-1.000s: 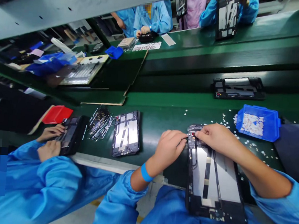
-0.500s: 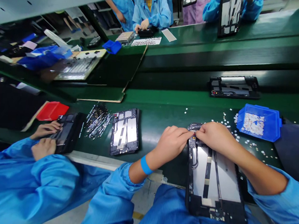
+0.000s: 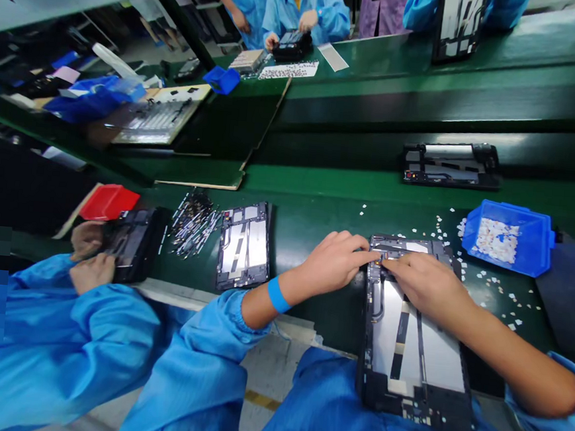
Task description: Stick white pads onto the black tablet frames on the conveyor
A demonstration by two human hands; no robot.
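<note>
An opened tablet point(image 3: 440, 334) lies tilted in front of me, its far end on the green bench and its near end over my lap. Silver battery panels and black flat cables show inside. My left hand point(image 3: 333, 262), with a blue wrist band, reaches its forefinger to the tablet's far left corner; the other fingers are curled. Bent low over the same corner is my right hand point(image 3: 424, 283), its fingertips drawn together by a small part beside the left fingertip. Whatever the fingertips hold there is too small to make out.
A blue bin point(image 3: 509, 238) holds small white pieces, with more scattered around it. Another opened tablet point(image 3: 245, 245) lies left, beside a pile of thin strips point(image 3: 194, 225). A further tablet point(image 3: 451, 165) lies beyond. A co-worker's hands point(image 3: 94, 270) handle a device near a red bin point(image 3: 109, 201).
My right hand has flattened and moved slightly right and down, uncovering more of the tablet's far end. My left forefinger stays at the corner. The view has shifted slightly.
</note>
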